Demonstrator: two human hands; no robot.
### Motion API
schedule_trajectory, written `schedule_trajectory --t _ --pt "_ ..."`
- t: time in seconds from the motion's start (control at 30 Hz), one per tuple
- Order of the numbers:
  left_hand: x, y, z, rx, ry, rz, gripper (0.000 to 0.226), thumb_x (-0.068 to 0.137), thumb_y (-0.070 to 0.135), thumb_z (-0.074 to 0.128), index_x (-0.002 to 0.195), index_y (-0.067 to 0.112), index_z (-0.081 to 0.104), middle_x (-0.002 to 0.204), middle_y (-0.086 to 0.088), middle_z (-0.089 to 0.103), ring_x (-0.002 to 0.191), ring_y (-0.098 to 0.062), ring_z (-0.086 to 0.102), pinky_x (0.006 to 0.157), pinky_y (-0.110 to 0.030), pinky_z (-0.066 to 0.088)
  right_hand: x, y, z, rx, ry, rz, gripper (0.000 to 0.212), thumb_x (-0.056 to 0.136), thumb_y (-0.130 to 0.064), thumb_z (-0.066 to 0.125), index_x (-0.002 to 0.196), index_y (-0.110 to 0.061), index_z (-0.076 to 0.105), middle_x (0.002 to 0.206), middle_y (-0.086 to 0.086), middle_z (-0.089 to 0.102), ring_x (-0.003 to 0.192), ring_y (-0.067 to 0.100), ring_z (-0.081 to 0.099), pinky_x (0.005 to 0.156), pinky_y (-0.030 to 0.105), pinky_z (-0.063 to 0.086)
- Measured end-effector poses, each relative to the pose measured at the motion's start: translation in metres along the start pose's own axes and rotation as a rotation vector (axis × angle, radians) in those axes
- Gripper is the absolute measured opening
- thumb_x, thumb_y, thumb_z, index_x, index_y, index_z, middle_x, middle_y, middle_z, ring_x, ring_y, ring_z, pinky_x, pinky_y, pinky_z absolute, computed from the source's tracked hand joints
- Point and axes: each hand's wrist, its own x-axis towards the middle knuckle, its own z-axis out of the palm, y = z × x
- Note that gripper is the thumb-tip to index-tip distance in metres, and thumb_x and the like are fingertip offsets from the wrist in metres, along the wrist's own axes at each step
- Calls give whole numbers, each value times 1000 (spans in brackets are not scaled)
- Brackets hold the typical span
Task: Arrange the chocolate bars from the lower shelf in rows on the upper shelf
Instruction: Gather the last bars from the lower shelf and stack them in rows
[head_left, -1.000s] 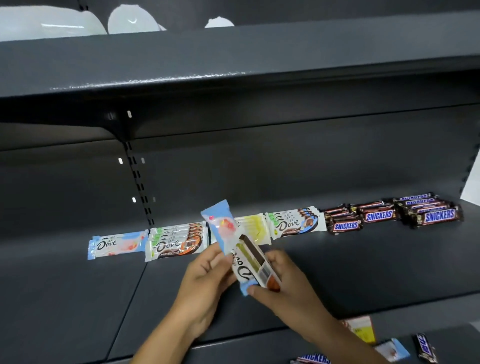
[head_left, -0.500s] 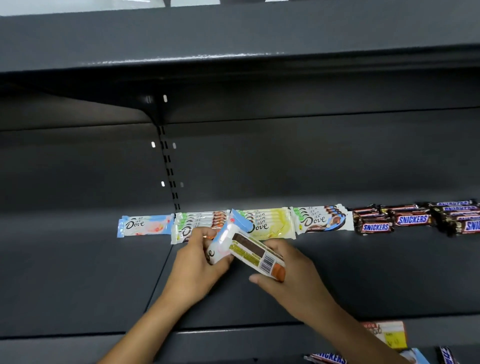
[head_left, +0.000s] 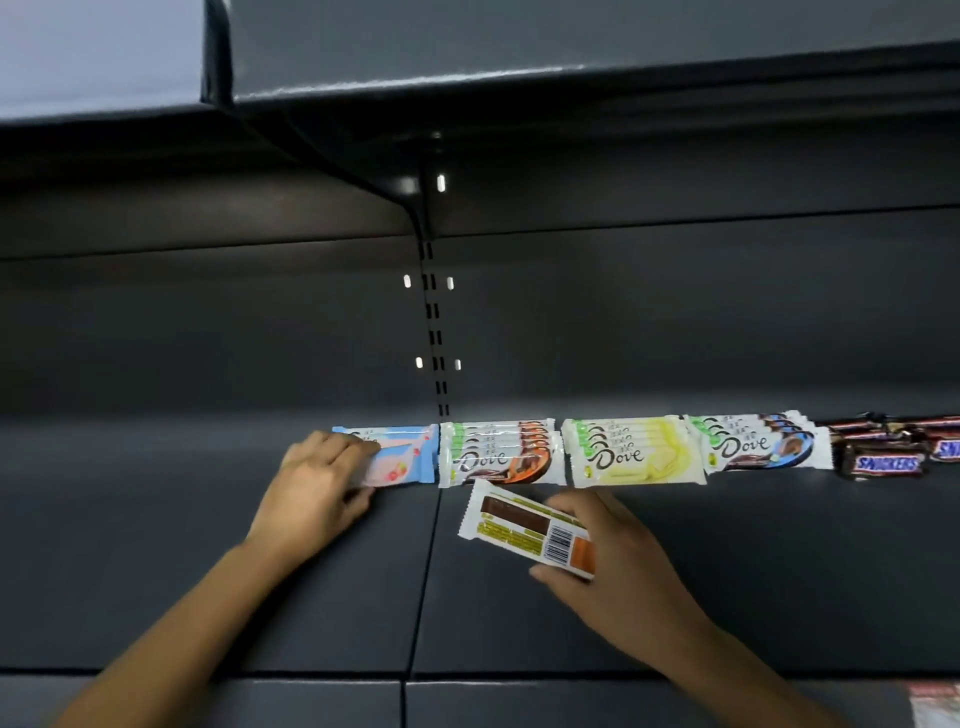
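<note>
The left hand clasps the blue bar in its grip at the left end of the upper shelf row. The right hand grips an orange bar label-down. Set unflipped, it could hide its face or knock the stack.

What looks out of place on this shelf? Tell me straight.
One white bar: the right hand holds it back side up, barcode showing, tilted, in front of the orange Dove stack and not in any row. The left hand holds the blue bar at the row's left end, lined up with the stacks.
</note>
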Motion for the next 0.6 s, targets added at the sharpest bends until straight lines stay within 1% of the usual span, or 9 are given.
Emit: schedule_trajectory --t 0.1,0.17,0.2,0.33,0.5,0.6 --pt "4 -26 15 21 -59 -30 40 67 25 71 106 16 67 98 0 68 86 -26 59 73 -37 49 4 -4 8 -14 -21 16 52 75 -40 74 115 -36 42 110 -21 44 103 -3 47 79 10 43" --pt "9 -34 25 -15 -104 -63 42 67 19 78 108 16 67 101 0 68 88 -27 59 75 -36 49 7 -5 12 -25 -29 24 52 74 -41 74 114 -37 42 109 -22 44 103 -3 47 81 11 44" --pt "12 -36 29 -41 -123 -76 44 68 18 78 110 16 67 103 -1 68 90 -27 59 77 -34 49 8 -4 13 -32 -27 25 52 73 -43 74 114 -38 42 109 -22 45 103 -3 47 81 12 44" --pt "28 -35 40 -135 -137 -43 42 75 20 74 116 15 65 111 -1 66 98 -27 57 86 -32 47 11 -5 14 -71 -31 47 50 74 -44 72 112 -39 41 107 -25 43 100 -4 47 78 9 41" --pt "37 -34 46 -181 -147 -2 44 76 20 75 118 17 63 112 -1 64 102 -26 56 87 -31 46 10 -5 14 -100 -28 61 46 75 -44 72 110 -38 44 104 -25 43 97 -5 47 71 6 38" --pt "39 -37 48 -218 -149 -9 45 75 21 76 119 18 64 109 -1 63 100 -26 56 86 -32 47 10 -6 14 -111 -39 61 46 75 -45 71 110 -39 43 103 -28 41 97 -5 46 71 5 38"
